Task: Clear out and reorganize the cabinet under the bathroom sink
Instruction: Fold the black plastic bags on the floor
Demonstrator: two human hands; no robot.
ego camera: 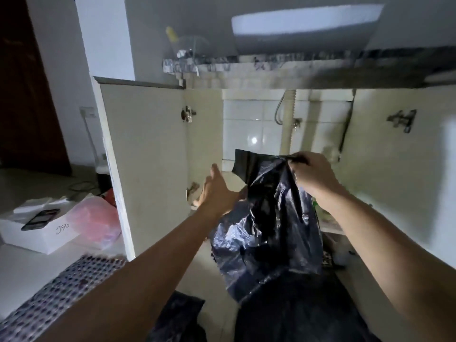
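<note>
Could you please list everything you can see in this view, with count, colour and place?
plastic bag: one, black, held up in front of the open cabinet
cabinet doors: two, cream, swung open at left and right
drain pipe: one, cream, running down the tiled back wall inside the cabinet
sink basin: one, white, above the countertop
white box: one, on the floor at left, with a dark phone lying on it
pink bag: one, translucent, on the floor beside the left door
hands: the right hand pinches the bag's top edge; the left hand is open, reaching beside the bag towards the cabinet
</note>
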